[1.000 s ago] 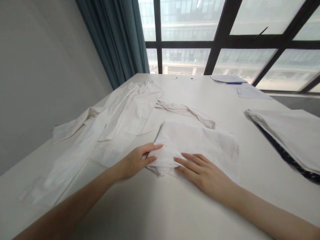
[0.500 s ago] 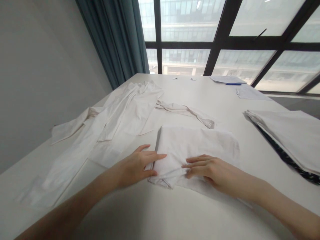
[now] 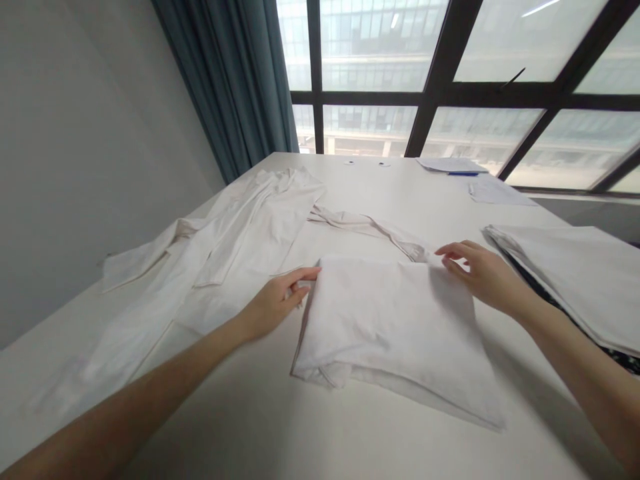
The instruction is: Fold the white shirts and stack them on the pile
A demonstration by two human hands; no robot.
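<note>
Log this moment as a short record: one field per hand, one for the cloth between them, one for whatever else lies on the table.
left hand: at the far left corner of the folded white cloth, fingertips on its edge
right hand: fingers spread at the cloth's far right corner
folded white cloth: lies flat on the table, layers showing at the near edge
other: spread white garment at left; stacked fabric at right; papers by the window

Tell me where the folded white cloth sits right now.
In the head view the folded white cloth lies mid-table, between the left hand at its far-left corner and the right hand at its far-right corner.
</note>
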